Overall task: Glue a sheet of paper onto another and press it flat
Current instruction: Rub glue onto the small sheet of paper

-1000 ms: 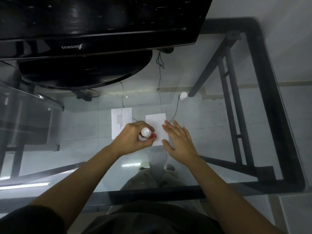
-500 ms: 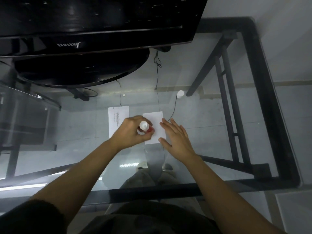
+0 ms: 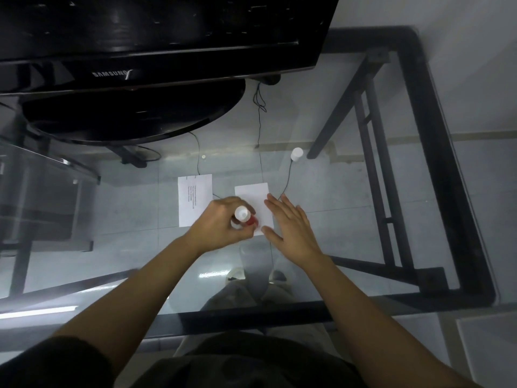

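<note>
Two small white sheets lie on the glass table. The left sheet point(image 3: 193, 197) carries lines of print; the right sheet point(image 3: 253, 198) is blank. My left hand point(image 3: 221, 222) grips a white glue bottle point(image 3: 242, 215) with a red part at its lower end, tilted down onto the blank sheet's lower left area. My right hand point(image 3: 289, 225) lies flat with spread fingers on the blank sheet's right edge, holding it down. The bottle's tip is hidden behind my fingers.
A white cap point(image 3: 296, 154) stands on the glass behind the sheets. A black monitor point(image 3: 156, 37) on a round base point(image 3: 134, 113) fills the back left. The table's black frame point(image 3: 436, 141) runs along the right and the near edge; thin cables show beneath the glass.
Both hands stay on the blank sheet; the bottle has shifted only slightly. The camera view has moved a little.
</note>
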Demonstrator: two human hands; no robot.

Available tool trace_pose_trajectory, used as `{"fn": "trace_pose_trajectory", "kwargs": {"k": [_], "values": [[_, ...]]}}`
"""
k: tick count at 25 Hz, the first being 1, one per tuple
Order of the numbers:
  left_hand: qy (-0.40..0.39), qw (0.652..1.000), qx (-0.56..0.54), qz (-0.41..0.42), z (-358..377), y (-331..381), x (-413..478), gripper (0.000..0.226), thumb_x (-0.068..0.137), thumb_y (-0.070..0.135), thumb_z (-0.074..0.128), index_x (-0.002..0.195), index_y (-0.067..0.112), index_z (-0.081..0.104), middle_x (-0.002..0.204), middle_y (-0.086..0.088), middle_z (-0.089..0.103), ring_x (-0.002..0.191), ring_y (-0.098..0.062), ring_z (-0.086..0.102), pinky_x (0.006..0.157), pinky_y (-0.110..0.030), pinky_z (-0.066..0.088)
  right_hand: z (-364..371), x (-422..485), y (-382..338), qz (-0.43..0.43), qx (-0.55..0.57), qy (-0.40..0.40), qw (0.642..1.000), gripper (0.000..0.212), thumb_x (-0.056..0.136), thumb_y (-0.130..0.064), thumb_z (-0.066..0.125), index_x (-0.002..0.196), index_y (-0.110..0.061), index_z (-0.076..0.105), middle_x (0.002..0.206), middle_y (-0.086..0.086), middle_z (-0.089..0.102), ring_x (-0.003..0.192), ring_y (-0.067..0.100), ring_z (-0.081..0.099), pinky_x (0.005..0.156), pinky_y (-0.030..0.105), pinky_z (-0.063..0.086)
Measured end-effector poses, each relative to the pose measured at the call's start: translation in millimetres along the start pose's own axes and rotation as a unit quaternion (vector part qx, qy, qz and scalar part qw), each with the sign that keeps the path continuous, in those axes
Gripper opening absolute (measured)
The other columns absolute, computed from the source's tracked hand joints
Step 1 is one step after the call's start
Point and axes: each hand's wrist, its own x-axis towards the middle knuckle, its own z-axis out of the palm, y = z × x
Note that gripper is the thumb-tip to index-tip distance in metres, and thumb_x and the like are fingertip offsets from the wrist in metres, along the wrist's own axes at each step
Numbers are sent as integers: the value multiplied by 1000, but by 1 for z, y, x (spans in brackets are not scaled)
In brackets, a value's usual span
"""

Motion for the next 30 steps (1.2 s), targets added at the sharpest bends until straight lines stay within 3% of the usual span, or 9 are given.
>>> {"fn": "trace_pose_trajectory", "kwargs": {"k": [3, 7, 11, 14, 19, 21, 24, 26, 30], "values": [[-17, 1000, -13, -3, -2, 1, 5, 25, 74, 23, 76, 93, 10, 68, 89, -5, 70, 73, -10, 59, 71, -12, 47, 2, 0, 0, 1, -1, 4, 1000, 58, 94, -39, 46, 144, -23, 22, 156, -3, 18, 145, 16, 7, 116, 37, -1], [48, 999, 15, -17, -20, -4, 46, 22, 75, 22, 75, 92, 9, 67, 89, -6, 69, 74, -15, 61, 68, -20, 52, 1, 0, 0, -4, -10, 8, 1000, 58, 94, -38, 45, 145, -22, 20, 156, -3, 19, 144, 15, 7, 114, 34, -3], [34, 999, -3, -10, -8, -2, 19, 23, 73, 22, 77, 90, 11, 68, 87, -3, 69, 72, -10, 60, 67, -4, 45, 0, -1, -1, -1, -18, 10, 1000, 61, 94, -37, 45, 145, -20, 17, 156, -1, 18, 144, 15, 6, 116, 36, -1], [-14, 1000, 3, 11, 2, 5, 7, 22, 72, 22, 77, 89, 10, 68, 85, -5, 70, 70, -8, 59, 67, -2, 41, 0, -1, -2, 17, -35, 10, 999, 66, 94, -41, 44, 146, -19, 11, 158, -1, 10, 145, 15, 3, 116, 37, -3], [56, 998, 23, -12, -21, 1, 53, 21, 75, 18, 75, 91, 7, 68, 88, -9, 70, 73, -18, 62, 69, -24, 53, 0, 0, 0, 56, -81, -1, 995, 75, 92, -50, 39, 147, -17, -1, 158, 1, -8, 144, 17, -12, 112, 39, -13], [57, 998, 11, -5, -18, 2, 47, 21, 74, 19, 76, 89, 7, 68, 87, -8, 70, 73, -17, 63, 68, -16, 49, 2, -3, 0, 59, -72, 0, 996, 75, 93, -51, 37, 147, -17, -2, 158, 1, -10, 143, 16, -13, 113, 40, -12], [-4, 1000, 12, 27, 0, 13, 19, 21, 72, 21, 77, 88, 9, 70, 86, -6, 71, 72, -10, 61, 68, -3, 42, 3, -4, 1, 61, -65, -4, 996, 75, 92, -53, 34, 146, -18, -5, 158, 0, -11, 143, 16, -14, 114, 41, -11], [-27, 999, 8, 28, 1, 15, 22, 23, 72, 21, 77, 90, 7, 69, 87, -7, 71, 74, -13, 62, 69, -11, 47, 3, -3, 1, 61, -67, -5, 996, 76, 92, -54, 34, 146, -19, -5, 158, 0, -11, 143, 17, -14, 113, 40, -12], [24, 999, 32, 0, -17, 8, 61, 20, 75, 21, 74, 88, 8, 68, 86, -9, 70, 73, -18, 63, 68, -25, 53, 4, -2, 1, 63, -80, -2, 995, 76, 91, -54, 35, 147, -19, -3, 158, 1, -9, 144, 18, -12, 111, 39, -13]]}}
